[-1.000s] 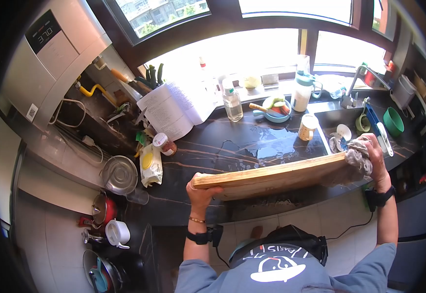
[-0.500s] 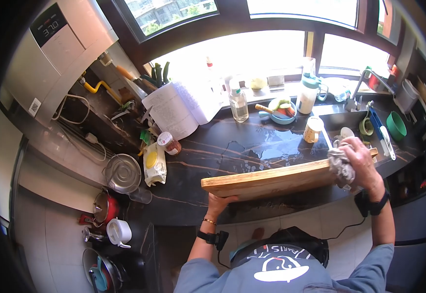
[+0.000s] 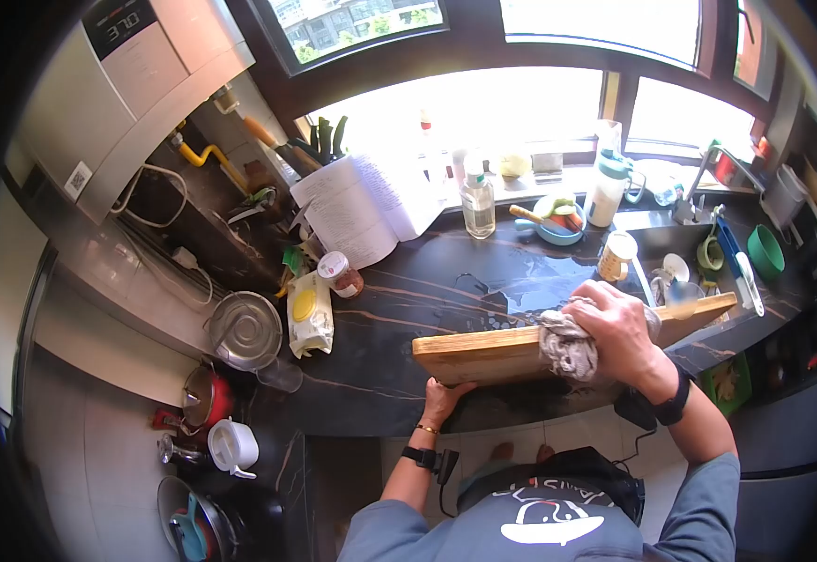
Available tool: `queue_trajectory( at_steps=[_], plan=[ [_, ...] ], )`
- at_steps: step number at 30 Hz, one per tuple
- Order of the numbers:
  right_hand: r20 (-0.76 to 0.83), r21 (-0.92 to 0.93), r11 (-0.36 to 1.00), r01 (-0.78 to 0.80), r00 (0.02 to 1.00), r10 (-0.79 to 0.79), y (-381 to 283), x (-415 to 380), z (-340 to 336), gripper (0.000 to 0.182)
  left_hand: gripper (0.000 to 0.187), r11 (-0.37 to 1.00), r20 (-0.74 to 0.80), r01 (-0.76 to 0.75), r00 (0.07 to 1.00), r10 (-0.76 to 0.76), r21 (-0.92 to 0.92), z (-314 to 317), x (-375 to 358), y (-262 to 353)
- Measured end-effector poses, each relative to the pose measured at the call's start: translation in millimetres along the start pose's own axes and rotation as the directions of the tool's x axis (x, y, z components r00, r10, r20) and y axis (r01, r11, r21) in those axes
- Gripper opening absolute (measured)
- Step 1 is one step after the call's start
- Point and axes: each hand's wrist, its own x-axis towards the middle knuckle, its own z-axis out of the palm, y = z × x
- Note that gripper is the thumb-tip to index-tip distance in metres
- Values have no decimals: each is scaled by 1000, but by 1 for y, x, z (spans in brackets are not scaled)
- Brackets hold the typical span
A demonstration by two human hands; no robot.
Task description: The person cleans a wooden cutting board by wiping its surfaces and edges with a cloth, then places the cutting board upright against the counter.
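A thick wooden cutting board (image 3: 483,348) is held tilted up on its edge above the dark counter, its long top edge toward the window. My left hand (image 3: 444,399) grips the board from below near its left end; part of the fingers is hidden behind it. My right hand (image 3: 615,328) is closed on a crumpled grey rag (image 3: 568,348), pressed over the board's top edge around the middle. Beyond the board stands a patterned mug (image 3: 617,255), and a wet patch (image 3: 530,290) shines on the counter.
At the back are a clear bottle (image 3: 478,211), a blue bowl (image 3: 558,232) of vegetables and a jug (image 3: 607,192). A sink with a faucet (image 3: 699,178) and a green bowl (image 3: 765,249) lie right. Left are a jar (image 3: 343,276), a wipes pack (image 3: 311,323) and a steel lid (image 3: 245,330).
My right hand has slid the rag leftward along the board's top edge, from near the right end to the middle. My left hand keeps its grip, and the camera view has shifted slightly.
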Motion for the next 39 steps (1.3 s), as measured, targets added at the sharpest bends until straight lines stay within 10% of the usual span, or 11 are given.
queue_trajectory(
  at_steps=[5, 11, 14, 17, 21, 25, 27, 32, 35, 38, 39],
  plan=[
    [-225, 222, 973, -66, 967, 117, 1, 3, -41, 33, 54, 968, -315, -220, 933, 173, -121, -58, 10, 23],
    [-424, 372, 923, -97, 867, 262, -1, -19, -69, 44, 74, 800, -739, -591, 493, 459, 103, -106, 7, 133],
    [-469, 436, 897, -81, 830, 303, 36, -61, -31, 46, 73, 768, -492, -495, 827, 273, -407, -87, 12, 103],
    [-387, 469, 868, -163, 846, 367, 73, -105, -7, 46, 59, 893, -503, -447, 783, 366, -46, -63, 0, 130],
    [-562, 349, 916, -199, 738, 374, 120, -138, 14, 42, 44, 861, -530, -490, 770, 355, -134, -40, -6, 163],
    [-392, 429, 853, -296, 790, 471, 136, -127, -7, 31, 40, 805, -596, -523, 752, 280, -281, -10, -6, 204],
    [-354, 802, 536, -264, 512, 782, 133, -123, -15, 25, 35, 851, -547, -456, 796, 259, -260, -1, -8, 219],
    [-722, 580, 768, -271, 266, 639, 125, -112, -71, 36, 31, 821, -519, -484, 806, 285, -302, 6, -10, 238],
    [-865, 152, 904, -399, 389, 317, 123, -103, -102, 38, 30, 839, -528, -464, 807, 266, -285, 6, -13, 237],
    [-752, -404, 909, -98, 601, -270, 80, -51, -144, 42, 29, 859, -538, -437, 807, 243, -268, 4, -19, 236],
    [-642, -364, 931, -23, 730, -232, 75, -40, -146, 43, 29, 857, -539, -440, 806, 245, -268, 3, -20, 234]
  ],
)
